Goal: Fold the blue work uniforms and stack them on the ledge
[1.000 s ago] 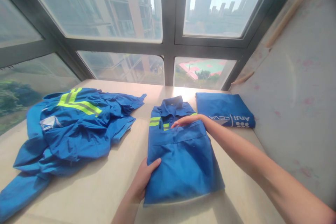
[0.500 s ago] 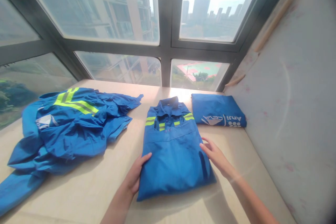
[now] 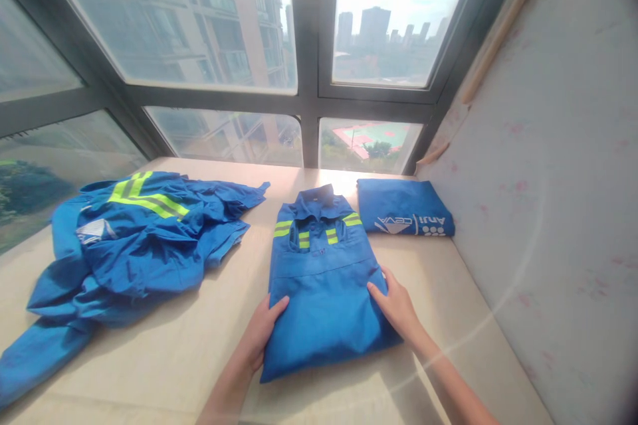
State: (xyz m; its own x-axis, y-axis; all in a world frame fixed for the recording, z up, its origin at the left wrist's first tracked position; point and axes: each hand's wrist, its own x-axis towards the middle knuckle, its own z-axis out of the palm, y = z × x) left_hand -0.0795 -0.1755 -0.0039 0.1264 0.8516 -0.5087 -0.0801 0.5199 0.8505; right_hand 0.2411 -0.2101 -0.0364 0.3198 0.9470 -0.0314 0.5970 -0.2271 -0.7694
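A folded blue jacket [image 3: 323,299] with yellow-green stripes lies in front of me, its collar toward the window. My left hand [image 3: 262,329] grips its left edge, thumb on top and the other fingers hidden beside or under the cloth. On the right edge, my right hand [image 3: 393,299] holds it the same way, thumb on the fabric. A crumpled blue jacket [image 3: 144,252] with stripes and a white logo is spread at the left. Behind my right hand sits a folded blue garment [image 3: 399,202] with white lettering.
The pale wooden surface [image 3: 209,345] runs up to grey window frames [image 3: 308,103] at the back. A patterned light wall [image 3: 548,212] borders it on the right. Buildings show through the glass.
My right hand has closed onto the right edge of the folded jacket, its thumb now further in over the cloth. The view has shifted slightly. My left hand keeps its place on the left edge.
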